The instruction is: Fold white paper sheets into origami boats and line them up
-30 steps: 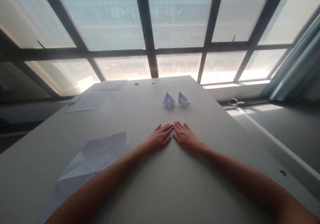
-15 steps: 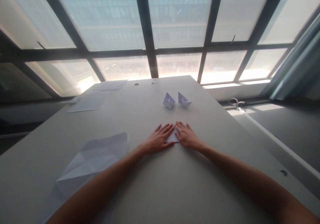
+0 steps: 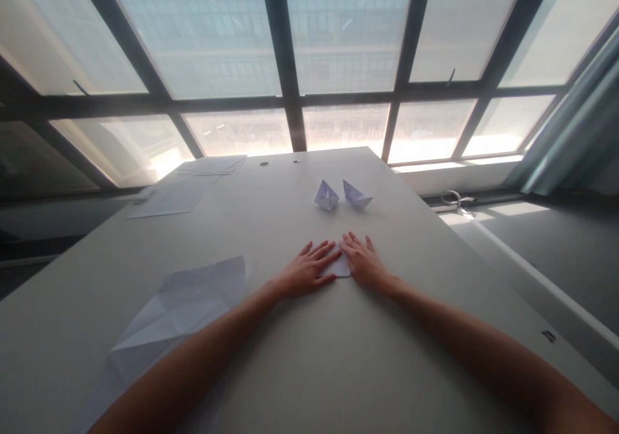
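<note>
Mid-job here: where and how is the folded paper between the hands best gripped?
Probably a light pinch on the bare near edge of the folded paper, coming from the near side: it lies flat, with the left hand and right hand partly covering its sides.

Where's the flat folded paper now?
The flat folded paper lies just right of centre in the head view, between the left hand and right hand, nearer than the paper boats.

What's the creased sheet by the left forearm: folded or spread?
Mostly spread: the creased sheet lies broad on the table, crease lines crossing its face. The left forearm hides part.
</note>
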Motion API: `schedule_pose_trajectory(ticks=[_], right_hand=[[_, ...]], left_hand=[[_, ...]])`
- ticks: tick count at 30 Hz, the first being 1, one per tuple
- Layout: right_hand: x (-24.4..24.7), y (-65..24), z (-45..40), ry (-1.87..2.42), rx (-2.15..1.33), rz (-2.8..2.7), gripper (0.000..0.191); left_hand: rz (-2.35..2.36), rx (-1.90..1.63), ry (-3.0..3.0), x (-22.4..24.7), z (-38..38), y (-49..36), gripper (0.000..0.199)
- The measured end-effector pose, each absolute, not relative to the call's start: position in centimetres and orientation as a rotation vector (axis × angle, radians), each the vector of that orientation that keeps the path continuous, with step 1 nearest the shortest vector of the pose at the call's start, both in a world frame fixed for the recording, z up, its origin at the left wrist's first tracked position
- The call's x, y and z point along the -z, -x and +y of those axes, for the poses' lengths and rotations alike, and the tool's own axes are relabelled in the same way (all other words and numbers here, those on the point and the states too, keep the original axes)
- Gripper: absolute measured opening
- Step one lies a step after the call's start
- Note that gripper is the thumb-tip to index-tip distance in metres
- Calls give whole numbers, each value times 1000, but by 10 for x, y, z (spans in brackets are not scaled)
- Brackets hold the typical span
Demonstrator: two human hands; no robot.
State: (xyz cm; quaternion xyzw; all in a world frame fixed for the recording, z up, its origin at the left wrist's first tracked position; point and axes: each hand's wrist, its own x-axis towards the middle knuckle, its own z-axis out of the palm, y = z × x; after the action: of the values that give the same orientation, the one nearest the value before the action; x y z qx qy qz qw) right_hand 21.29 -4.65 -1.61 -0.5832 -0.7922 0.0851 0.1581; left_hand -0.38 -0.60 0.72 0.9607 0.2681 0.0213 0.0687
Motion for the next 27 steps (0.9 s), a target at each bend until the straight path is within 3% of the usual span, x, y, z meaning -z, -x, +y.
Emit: schedule_pose_trajectory(ticks=[4, 9, 22, 27], right_hand=[[8, -212, -49, 1517, -341, -2355, 56], [9, -210, -49, 1547, -319, -2363, 58], [5, -211, -51, 1571, -271, -2428, 77], [8, -211, -50, 1581, -286, -2417, 74]], left_hand=[[755, -65, -2862, -12, -6, 5, 68], [808, -130, -2785, -9, -6, 3, 52], [915, -139, -2866, 1, -5, -1, 67], [909, -142, -2876, 3, -3, 0, 63]])
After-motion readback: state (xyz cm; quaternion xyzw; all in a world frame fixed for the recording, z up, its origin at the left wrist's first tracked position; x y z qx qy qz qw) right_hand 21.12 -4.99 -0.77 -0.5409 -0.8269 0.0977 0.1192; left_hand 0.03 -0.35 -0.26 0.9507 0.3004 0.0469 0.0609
